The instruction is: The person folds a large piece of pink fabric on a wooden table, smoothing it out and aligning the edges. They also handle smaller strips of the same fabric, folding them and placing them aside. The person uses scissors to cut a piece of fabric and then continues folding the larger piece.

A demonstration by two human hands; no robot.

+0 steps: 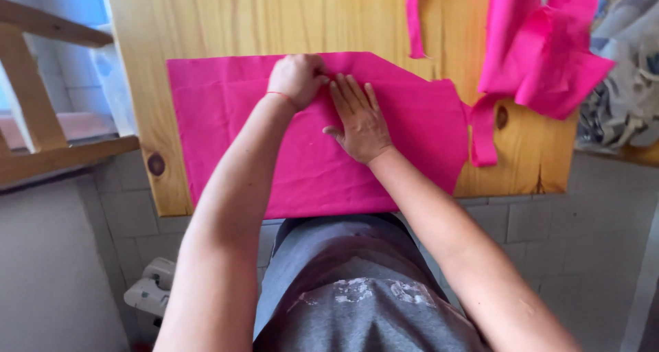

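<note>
A bright pink piece of fabric [226, 125] lies flat on a wooden tabletop [274, 16], its far right corner cut at a slant. My left hand [298, 79] is curled into a fist near the cloth's far edge, fingers pinching the fabric there. My right hand [360, 119] lies flat beside it, palm down with fingers spread, pressing the cloth onto the table. A thin red thread circles my left wrist.
More pink fabric pieces [542, 57] are heaped at the table's far right, with a narrow pink strip [414, 19] hanging down nearby. A wooden frame [34, 98] stands at the left. A small white device [152, 290] sits on the tiled floor.
</note>
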